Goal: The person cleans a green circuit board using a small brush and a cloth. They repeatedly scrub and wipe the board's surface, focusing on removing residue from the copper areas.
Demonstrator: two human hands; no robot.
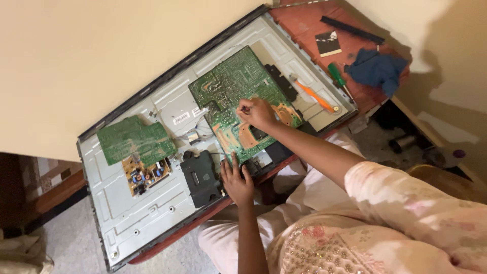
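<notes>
Now, from the head camera, we see our right hand closed in a pinch around a small dark tool tip, pressed down onto the large green circuit board that lies in the opened metal back of a flat-panel television. We cannot tell exactly what kind of tool it is, since the fingers hide most of it. Our left hand lies flat with its fingers spread, holding nothing, its fingertips resting on the near edge of that same board, just beside a black plastic cover.

Beyond the right fingers, well apart, lie an orange-handled tool on the panel and a green-handled screwdriver on the red-brown wooden table, near a crumpled blue cloth. Away past the left fingers sits a smaller green circuit board above a tan power board.

We judge the step in hand to be working a point on the large board while bracing it. The next move calls for a steady left palm and fine, small motion from the right fingers.
</notes>
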